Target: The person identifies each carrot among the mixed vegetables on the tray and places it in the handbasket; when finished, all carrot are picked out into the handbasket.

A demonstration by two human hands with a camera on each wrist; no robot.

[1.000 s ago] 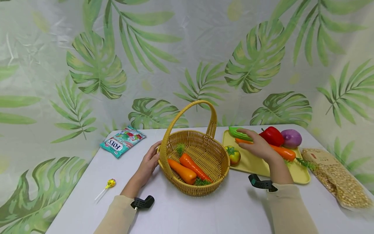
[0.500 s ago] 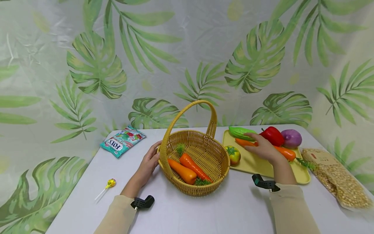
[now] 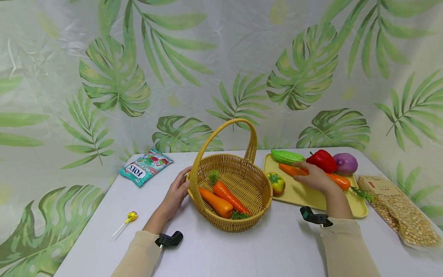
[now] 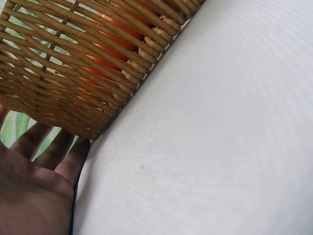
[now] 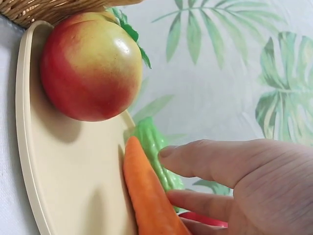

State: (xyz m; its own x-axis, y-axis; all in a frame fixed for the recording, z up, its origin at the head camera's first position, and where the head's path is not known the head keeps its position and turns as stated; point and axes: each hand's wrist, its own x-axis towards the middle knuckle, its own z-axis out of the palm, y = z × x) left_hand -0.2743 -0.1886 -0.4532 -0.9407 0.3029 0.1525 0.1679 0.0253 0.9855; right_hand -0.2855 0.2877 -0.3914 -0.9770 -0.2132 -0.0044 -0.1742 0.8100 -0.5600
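Observation:
My left hand (image 3: pixel 176 192) rests against the left side of a round wicker basket (image 3: pixel 261 209), fingers extended along its wall in the left wrist view. Two orange carrots (image 3: pixel 231 195) lie in the basket. Over a yellow tray (image 3: pixel 297 194), my right hand (image 3: pixel 316 179) reaches at a carrot (image 5: pixel 149 191). The right thumb (image 5: pixel 195 159) stands over the carrot's side, fingers beyond it, partly hidden. More orange carrot (image 3: pixel 339 181) with leafy green shows right of the hand. Behind lies a green bitter melon (image 3: pixel 286 157); a red-and-yellow tomato (image 5: pixel 93 68) sits at the tray's left end.
A red bell pepper (image 3: pixel 322 161) and a purple eggplant (image 3: pixel 345 164) lie at the tray's back right. Beyond the tray is a bag of corn kernels (image 3: pixel 398 209). On the left are a Fox's candy bag (image 3: pixel 145 167) and a lollipop (image 3: pixel 130 217). A leaf-print curtain (image 3: pixel 173 77) hangs behind.
My right hand has moved right and down from over the bitter melon to the carrot, uncovering more of the melon. The left hand and the basket have stayed in place.

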